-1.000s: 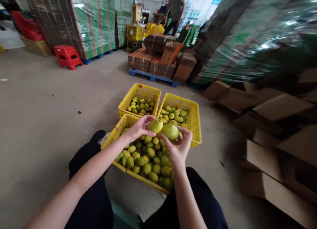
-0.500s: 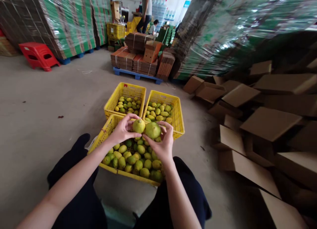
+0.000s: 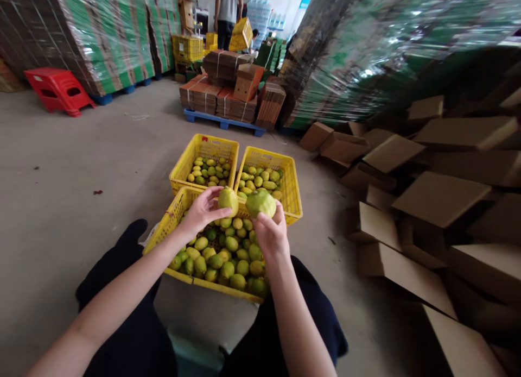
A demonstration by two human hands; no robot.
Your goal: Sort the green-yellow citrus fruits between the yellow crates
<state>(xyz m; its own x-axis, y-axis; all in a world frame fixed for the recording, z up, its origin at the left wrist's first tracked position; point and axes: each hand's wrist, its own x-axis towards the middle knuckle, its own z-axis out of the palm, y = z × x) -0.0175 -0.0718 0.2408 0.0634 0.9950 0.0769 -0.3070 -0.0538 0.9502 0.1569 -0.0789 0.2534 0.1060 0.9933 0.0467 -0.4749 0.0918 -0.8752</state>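
Observation:
My left hand grips a yellow-green lemon between thumb and fingers. A larger, greener, bumpy lemon is held in my right hand, a short gap away from the other fruit. Both hands are raised above the near yellow crate, which holds many yellow and green lemons. Just beyond stand two more yellow crates, one at the far left and one at the far right, each with lemons on its bottom.
Open cardboard boxes lie heaped on the right. Behind the crates, flattened cartons are stacked on a blue pallet. A red stool stands left, near wrapped pallets. A person stands in the background beside a yellow crate.
My hands have drawn slightly apart, and both lemons have been turned. The right one has moved a little right and up. In the background, the person has shifted and a yellow crate is now raised.

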